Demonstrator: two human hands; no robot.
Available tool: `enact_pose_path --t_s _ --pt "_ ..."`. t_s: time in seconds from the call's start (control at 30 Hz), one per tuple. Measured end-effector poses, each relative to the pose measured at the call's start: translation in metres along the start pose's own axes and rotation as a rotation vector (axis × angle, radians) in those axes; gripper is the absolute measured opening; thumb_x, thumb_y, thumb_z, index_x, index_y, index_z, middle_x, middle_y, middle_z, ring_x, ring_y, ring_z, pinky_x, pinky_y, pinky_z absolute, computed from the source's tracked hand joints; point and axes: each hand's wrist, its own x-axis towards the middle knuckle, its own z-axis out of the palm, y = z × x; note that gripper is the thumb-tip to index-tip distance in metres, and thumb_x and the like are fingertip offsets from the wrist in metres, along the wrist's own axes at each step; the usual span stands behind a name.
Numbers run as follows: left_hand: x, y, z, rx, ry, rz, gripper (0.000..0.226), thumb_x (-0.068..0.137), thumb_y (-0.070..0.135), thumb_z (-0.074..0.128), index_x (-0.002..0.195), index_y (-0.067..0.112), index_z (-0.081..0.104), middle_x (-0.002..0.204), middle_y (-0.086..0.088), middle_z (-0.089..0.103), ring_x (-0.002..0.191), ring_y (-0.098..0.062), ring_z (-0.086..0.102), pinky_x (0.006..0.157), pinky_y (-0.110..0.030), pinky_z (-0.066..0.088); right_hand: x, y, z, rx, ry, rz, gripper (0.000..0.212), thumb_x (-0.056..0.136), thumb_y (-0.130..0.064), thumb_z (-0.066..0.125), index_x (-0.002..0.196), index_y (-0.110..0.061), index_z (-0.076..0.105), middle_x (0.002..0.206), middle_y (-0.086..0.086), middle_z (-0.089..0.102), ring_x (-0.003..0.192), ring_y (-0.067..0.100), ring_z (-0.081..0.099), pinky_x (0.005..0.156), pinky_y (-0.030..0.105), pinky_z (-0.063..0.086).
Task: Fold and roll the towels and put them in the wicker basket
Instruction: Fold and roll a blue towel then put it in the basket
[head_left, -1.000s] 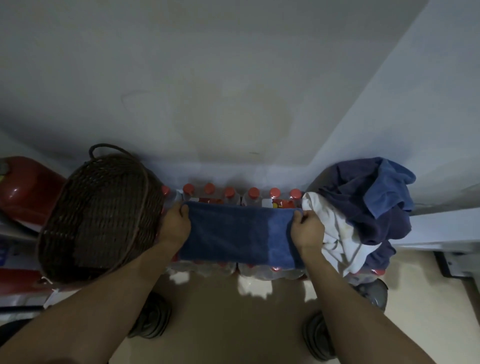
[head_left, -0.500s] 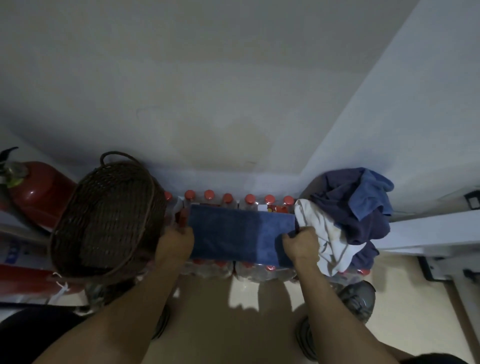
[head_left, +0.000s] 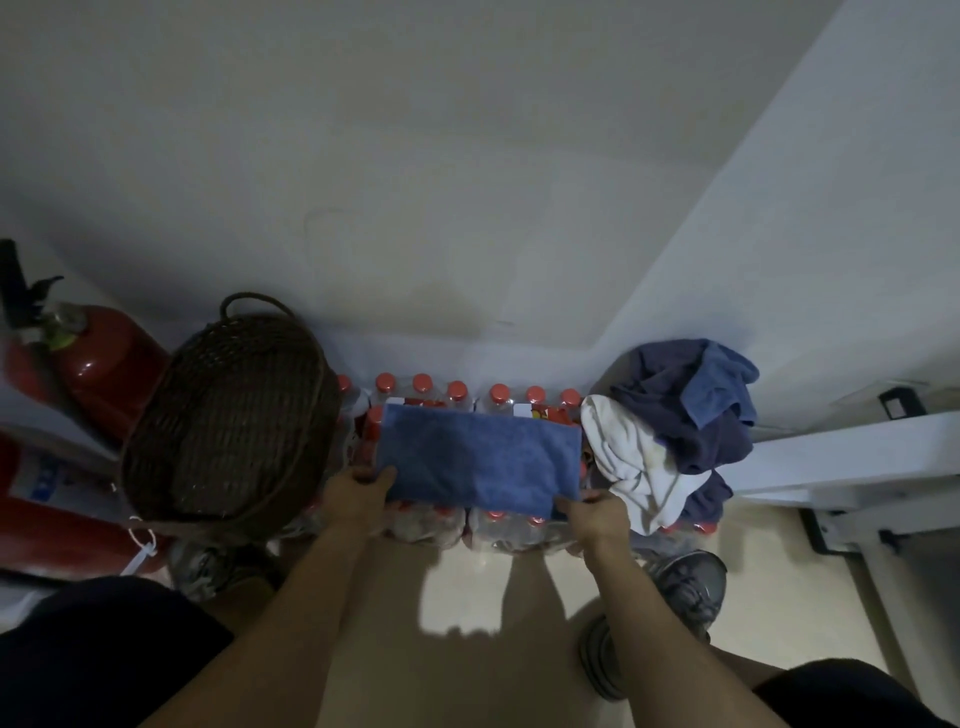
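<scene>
- Head view, middle of the frame: we see a blue towel (head_left: 478, 460) folded into a long flat band, lying across shrink-wrapped packs of red-capped bottles (head_left: 457, 388) that stand against the wall.
- Its left half looks darker than its right, as if in shadow; the nap is soft and plain.
- Our left hand (head_left: 358, 499) pinches the towel's lower left corner, thumb on top and fingers under the cloth. Our right hand (head_left: 597, 517) pinches the lower right corner the same way.
- At left centre, just beside the towel, the wicker basket (head_left: 228, 421) sits tilted with its mouth toward us; nothing shows inside it.
- At right centre, a heap of unfolded towels (head_left: 685, 410) in navy and lighter blue rests beside a white cloth (head_left: 634, 467), which touches the blue towel's right end.
- Hard to make out: the light is dim, the bottle labels are unreadable, and the fingers beneath the towel are hidden. Whatever the basket rests on is covered by it. A red fire extinguisher (head_left: 98, 364) is cut off at the left edge, and our shoes (head_left: 685, 582) lie half behind the forearms.
- Against the frame half a second ago, both hands have slid from the towel's ends down to its near edge, and the view has tipped so that more of the extinguisher and floor shows.
</scene>
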Motion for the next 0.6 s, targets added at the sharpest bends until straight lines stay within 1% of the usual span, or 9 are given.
enact_pose_path --t_s 0.07,0.1,0.17,0.23,0.3,0.37,0.47,0.53,0.6 --pt "0.005 -0.007 -0.007 0.043 0.056 -0.026 0.026 0.081 0.022 0.076 0.081 -0.002 0.068 0.085 -0.019 0.069 0.082 -0.033 0.063 0.068 -0.032 0.048 0.003 0.005 0.0 0.241 0.013 0.144 0.01 0.078 -0.002 0.073 0.083 0.0 0.064 0.088 0.021 0.068 0.071 0.032 0.059 0.069 0.045 0.055" --pt "0.008 -0.011 -0.009 0.062 0.075 -0.039 0.028 0.079 0.022 0.078 0.083 -0.005 0.068 0.087 -0.021 0.07 0.084 -0.035 0.065 0.072 -0.036 0.05 0.004 0.009 0.0 0.295 0.007 0.184 0.009 0.077 0.0 0.072 0.083 0.001 0.065 0.088 0.021 0.067 0.071 0.031 0.057 0.068 0.043 0.053" --pt "0.006 -0.016 -0.01 0.113 0.076 -0.059 0.033 0.079 0.023 0.078 0.089 -0.007 0.067 0.092 -0.023 0.07 0.09 -0.038 0.066 0.08 -0.043 0.053 0.002 0.018 0.0 0.318 -0.03 0.238 0.009 0.077 0.002 0.07 0.08 -0.003 0.062 0.09 0.018 0.066 0.071 0.031 0.058 0.066 0.041 0.053" --pt "-0.003 -0.013 -0.004 0.181 0.104 -0.049 0.042 0.081 0.025 0.075 0.105 -0.004 0.058 0.106 -0.023 0.065 0.099 -0.04 0.062 0.086 -0.05 0.053 0.0 0.024 0.001 0.312 -0.085 0.264 0.013 0.076 -0.001 0.07 0.083 -0.005 0.06 0.093 0.015 0.064 0.077 0.028 0.059 0.063 0.037 0.054" --pt "-0.016 -0.007 0.007 0.348 0.18 0.056 0.047 0.082 0.027 0.072 0.114 0.003 0.048 0.115 -0.02 0.056 0.101 -0.038 0.058 0.086 -0.052 0.052 0.001 0.025 0.0 0.26 -0.1 0.241 0.017 0.076 -0.011 0.072 0.084 -0.009 0.057 0.094 0.012 0.063 0.082 0.027 0.06 0.067 0.038 0.056" --pt "-0.024 0.001 0.018 0.492 0.228 0.282 0.041 0.084 0.025 0.067 0.117 0.007 0.051 0.117 -0.016 0.055 0.103 -0.033 0.056 0.088 -0.049 0.05 0.001 0.024 -0.001 0.138 -0.073 0.175 0.028 0.078 -0.032 0.073 0.079 -0.012 0.054 0.089 0.008 0.062 0.083 0.027 0.06 0.077 0.044 0.057" --pt "-0.026 0.006 0.036 0.472 0.12 0.491 0.036 0.09 0.015 0.06 0.124 0.006 0.056 0.126 -0.015 0.058 0.116 -0.032 0.055 0.1 -0.047 0.045 -0.002 0.02 0.003 -0.161 0.014 0.048 0.061 0.082 -0.069 0.052 0.089 -0.01 0.063 0.094 0.011 0.066 0.088 0.032 0.063 0.078 0.038 0.051" --pt "-0.029 0.001 0.048 0.478 0.017 0.568 0.042 0.093 0.012 0.057 0.133 0.003 0.053 0.138 -0.018 0.052 0.13 -0.035 0.047 0.112 -0.05 0.034 -0.002 0.016 0.01 -0.294 0.053 -0.006 0.076 0.083 -0.078 0.039 0.102 -0.009 0.066 0.101 0.013 0.068 0.095 0.033 0.064 0.08 0.037 0.05" --pt "-0.032 -0.008 0.057 0.605 -0.007 0.657 0.046 0.098 0.018 0.047 0.142 0.006 0.046 0.148 -0.017 0.042 0.14 -0.035 0.036 0.118 -0.05 0.02 0.003 0.006 0.015 -0.38 0.096 -0.054 0.08 0.083 -0.079 0.034 0.108 -0.009 0.064 0.106 0.013 0.068 0.1 0.034 0.063 0.087 0.04 0.05"
